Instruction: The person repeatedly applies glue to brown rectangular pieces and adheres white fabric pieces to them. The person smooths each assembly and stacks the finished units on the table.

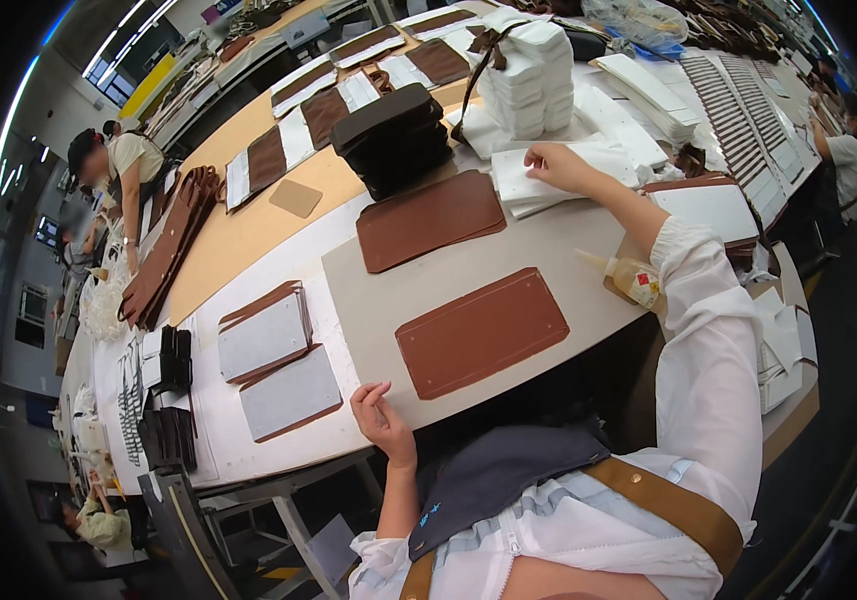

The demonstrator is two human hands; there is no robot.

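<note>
Left hand (380,418) rests at the near edge of the grey board (368,300) on the worktop (248,235), fingers loosely curled, grasping nothing. Just right of it lies a flat brown leather panel with stitched border (481,331). Beyond that, a second brown leather panel (429,219) lies farther from the hands. Right hand (556,166) is extended, fingertips pressing on a stack of white sheets (533,188); whether it pinches a sheet cannot be told. Beside the right forearm, a small glue bottle (628,275) lies tilted.
</note>
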